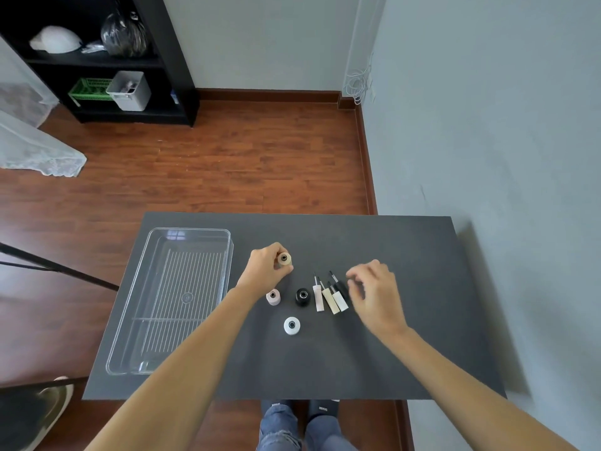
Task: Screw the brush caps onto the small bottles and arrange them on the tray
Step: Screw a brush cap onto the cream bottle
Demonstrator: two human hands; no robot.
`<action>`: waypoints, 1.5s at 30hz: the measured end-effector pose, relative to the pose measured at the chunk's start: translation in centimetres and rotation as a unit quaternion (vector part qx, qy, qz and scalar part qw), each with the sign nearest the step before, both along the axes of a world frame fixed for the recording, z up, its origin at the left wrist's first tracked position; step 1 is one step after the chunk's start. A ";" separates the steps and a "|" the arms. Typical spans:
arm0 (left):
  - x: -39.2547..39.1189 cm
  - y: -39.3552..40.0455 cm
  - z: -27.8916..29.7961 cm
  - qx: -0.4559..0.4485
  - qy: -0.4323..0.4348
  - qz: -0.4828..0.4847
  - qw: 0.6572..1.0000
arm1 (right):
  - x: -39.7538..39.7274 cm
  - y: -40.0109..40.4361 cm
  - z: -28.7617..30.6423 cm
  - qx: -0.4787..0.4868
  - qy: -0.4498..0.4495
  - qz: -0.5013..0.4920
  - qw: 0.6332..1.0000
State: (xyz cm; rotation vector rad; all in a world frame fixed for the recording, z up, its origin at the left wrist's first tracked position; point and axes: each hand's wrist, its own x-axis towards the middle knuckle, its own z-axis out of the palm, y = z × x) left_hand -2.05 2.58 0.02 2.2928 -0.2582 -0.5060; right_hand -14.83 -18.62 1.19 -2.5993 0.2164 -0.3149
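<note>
Fingers of the left hand (265, 268) curl round a beige bottle (285, 259), mouth up, ready for capping, while the right hand (374, 288), loosely curled and empty, hovers over slim brush caps (330, 297) lying near three round bottles on the matte desk (406, 320), clear ribbed tray (136, 320) waiting alongside.

Bottles, small, uncapped: four — one tan (285, 259), one pink (273, 297), one black (302, 296), one white (291, 325).
Brush caps: four — one pink (318, 298), one cream (329, 300), one white (339, 301), one black (340, 285).
Tray, clear plastic (136, 320): one.
Table, dark grey (390, 353): one.
Hands: two — left (265, 267), right (374, 292).
</note>
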 end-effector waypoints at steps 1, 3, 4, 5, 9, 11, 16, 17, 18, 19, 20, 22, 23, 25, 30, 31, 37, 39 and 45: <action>-0.1 0.1 0.3 -0.008 -0.004 0.001 1.000 | -0.3 0.9 -0.5 -0.011 0.050 0.012 0.999; -0.4 0.2 0.8 -0.017 -0.012 -0.002 1.000 | -0.3 2.6 -1.9 -0.047 0.177 0.002 0.983; -0.6 0.3 0.9 -0.022 -0.016 -0.003 1.000 | -0.3 3.2 -2.7 -0.070 0.222 -0.008 0.973; -0.8 0.4 1.0 -0.026 -0.021 -0.003 0.999 | -0.3 3.5 -3.2 -0.087 0.244 -0.016 0.966; -1.2 0.8 1.5 -0.033 -0.028 -0.001 0.999 | 0.3 4.3 -4.4 -0.125 0.256 -0.036 0.958; -1.2 0.9 1.7 -0.034 -0.028 -0.001 0.999 | 0.6 4.5 -4.4 -0.140 0.260 -0.044 0.954; -1.2 1.2 2.3 -0.038 -0.038 -0.006 0.999 | 0.7 4.7 -4.1 -0.166 0.285 -0.048 0.943; -1.0 1.2 2.4 -0.041 -0.038 -0.007 0.998 | 0.7 4.8 -4.0 -0.168 0.287 -0.045 0.942; -1.0 1.2 2.5 -0.044 -0.037 -0.007 0.998 | 0.6 4.8 -3.9 -0.163 0.290 -0.044 0.942; -1.0 1.2 3.0 -0.048 -0.040 -0.008 0.998 | 0.5 4.9 -3.5 -0.157 0.283 -0.046 0.945; -1.0 1.1 3.4 -0.051 -0.043 -0.010 0.998 | 0.4 4.9 -3.1 -0.150 0.275 -0.049 0.948; -0.8 0.9 3.7 -0.060 -0.041 -0.009 0.997 | 0.3 4.7 -2.3 -0.099 0.252 -0.070 0.960; -0.7 0.8 4.3 -0.068 -0.045 -0.008 0.997 | 0.3 4.4 -1.5 -0.044 0.229 -0.089 0.968; -0.3 0.5 5.9 -0.092 -0.052 -0.003 0.994 | 0.6 3.5 1.1 0.090 0.182 -0.113 0.973; 1.8 -1.4 12.0 -0.168 -0.076 0.006 0.983 | 2.8 -0.1 11.2 0.207 0.032 -0.112 0.971; 2.2 -1.9 13.5 -0.181 -0.081 0.009 0.980 | 3.4 -0.7 13.5 0.205 -0.008 -0.103 0.973; 3.8 -5.1 22.5 -0.264 -0.131 0.045 0.955 | 7.0 -2.6 26.3 0.366 -0.193 -0.020 0.910; 4.0 -5.9 25.0 -0.275 -0.159 0.055 0.947 | 8.1 -2.5 29.9 0.407 -0.232 0.021 0.883; 4.0 -7.1 30.1 -0.269 -0.233 0.066 0.932 | 10.7 -1.2 37.1 0.379 -0.297 0.111 0.870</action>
